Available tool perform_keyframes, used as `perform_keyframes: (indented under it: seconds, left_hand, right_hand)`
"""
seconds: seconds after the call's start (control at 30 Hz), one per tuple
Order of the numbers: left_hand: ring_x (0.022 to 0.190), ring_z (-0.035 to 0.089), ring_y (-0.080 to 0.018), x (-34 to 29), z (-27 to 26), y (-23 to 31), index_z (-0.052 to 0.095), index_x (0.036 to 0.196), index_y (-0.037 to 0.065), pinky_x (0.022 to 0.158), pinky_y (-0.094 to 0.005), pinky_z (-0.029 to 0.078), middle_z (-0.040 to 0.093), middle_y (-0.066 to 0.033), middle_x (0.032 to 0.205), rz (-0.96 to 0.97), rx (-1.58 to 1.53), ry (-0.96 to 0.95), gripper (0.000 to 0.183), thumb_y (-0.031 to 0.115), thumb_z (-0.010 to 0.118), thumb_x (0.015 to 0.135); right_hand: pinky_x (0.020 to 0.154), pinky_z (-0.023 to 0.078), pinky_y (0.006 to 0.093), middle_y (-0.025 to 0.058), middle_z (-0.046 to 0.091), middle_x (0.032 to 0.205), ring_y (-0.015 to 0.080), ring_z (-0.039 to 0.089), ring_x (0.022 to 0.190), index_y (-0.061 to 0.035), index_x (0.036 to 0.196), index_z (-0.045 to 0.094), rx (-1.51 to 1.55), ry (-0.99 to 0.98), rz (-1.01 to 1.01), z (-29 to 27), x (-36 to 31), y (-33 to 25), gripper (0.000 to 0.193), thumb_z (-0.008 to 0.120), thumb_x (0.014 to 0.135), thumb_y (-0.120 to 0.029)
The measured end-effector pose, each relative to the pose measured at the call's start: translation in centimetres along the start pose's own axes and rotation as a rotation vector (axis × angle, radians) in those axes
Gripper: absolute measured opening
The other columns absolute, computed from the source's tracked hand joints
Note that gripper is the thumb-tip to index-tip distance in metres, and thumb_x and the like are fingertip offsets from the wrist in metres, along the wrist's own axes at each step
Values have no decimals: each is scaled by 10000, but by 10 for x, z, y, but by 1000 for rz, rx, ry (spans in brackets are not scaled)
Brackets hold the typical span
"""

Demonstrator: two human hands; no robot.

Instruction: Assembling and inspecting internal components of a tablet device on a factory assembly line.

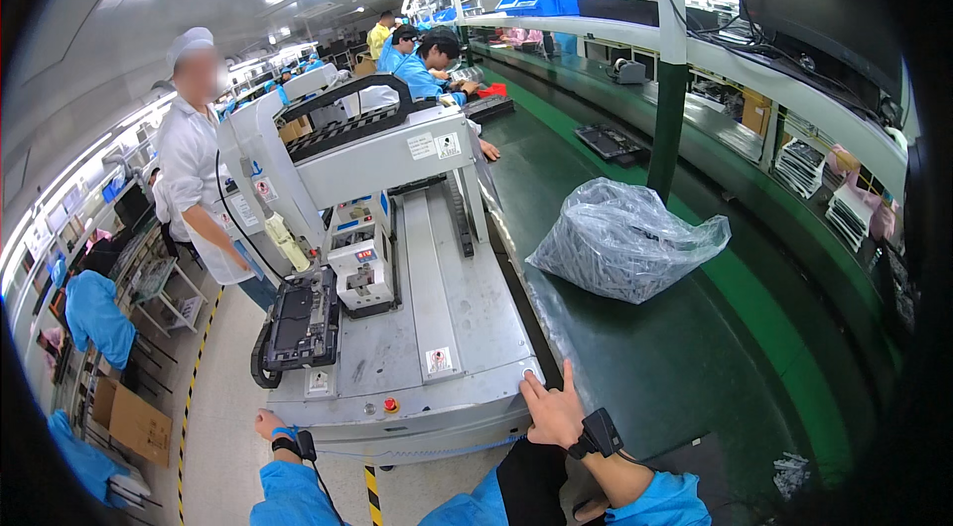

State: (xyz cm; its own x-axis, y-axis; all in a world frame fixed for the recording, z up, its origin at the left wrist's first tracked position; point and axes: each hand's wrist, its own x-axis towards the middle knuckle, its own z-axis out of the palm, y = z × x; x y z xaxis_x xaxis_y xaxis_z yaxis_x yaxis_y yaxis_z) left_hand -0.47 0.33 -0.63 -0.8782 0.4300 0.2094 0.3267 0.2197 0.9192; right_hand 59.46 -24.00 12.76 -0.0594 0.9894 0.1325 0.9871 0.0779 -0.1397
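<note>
My right hand [556, 411] lies at the front right corner of a grey bench machine [486, 328], fingers stretched out and apart. One fingertip rests by a round button [530, 375] on that corner. My left hand [269, 423] is at the machine's front left corner, its fingers curled in, with nothing seen in them. Above it, on the machine's left side, a black tray-like fixture [303, 318] holds a dark flat part. A red push button [391, 405] sits on the front edge between my hands. Both wrists wear black bands with wires.
A clear plastic bag of grey parts [630, 243] stands on the green conveyor bench [635, 357] to the right. A post [668, 79] rises behind it, near a black tray [611, 143]. A person in white [189, 159] stands left of the machine; others in blue work farther back.
</note>
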Motion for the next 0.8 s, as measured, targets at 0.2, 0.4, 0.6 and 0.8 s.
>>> perform_keyframes:
  seconds: [0.2,0.4,0.6,0.8]
  left_hand:
    - [772,651,-379,1,-1,0,676,864,-60,726,-462,487,705,-223,859,-34,-35,-56,402,306,511,889]
    - [728,634,-342,2,-1,-7,663,842,-72,695,-453,480,699,-207,816,-26,-65,13,399,297,517,886]
    - [702,616,-299,-16,-7,16,659,821,-68,671,-428,476,692,-190,786,29,-85,-42,369,267,518,883]
    - [683,608,-297,2,-4,-3,656,798,-55,665,-438,474,687,-187,767,3,-42,-43,360,270,521,874]
  right_hand:
    - [1110,242,633,204,621,1237,324,707,808,-63,1171,594,43,39,-27,-15,1,-1,535,693,691,-279]
    - [584,518,457,143,655,635,354,669,662,-125,837,684,424,118,36,2,3,6,155,605,783,-247]
    - [624,520,453,142,679,705,338,670,674,-145,899,694,222,-104,1,5,-1,6,179,599,829,-280]
    - [630,533,468,166,677,705,355,675,685,-90,790,706,289,-113,4,-12,1,2,239,587,816,-296]
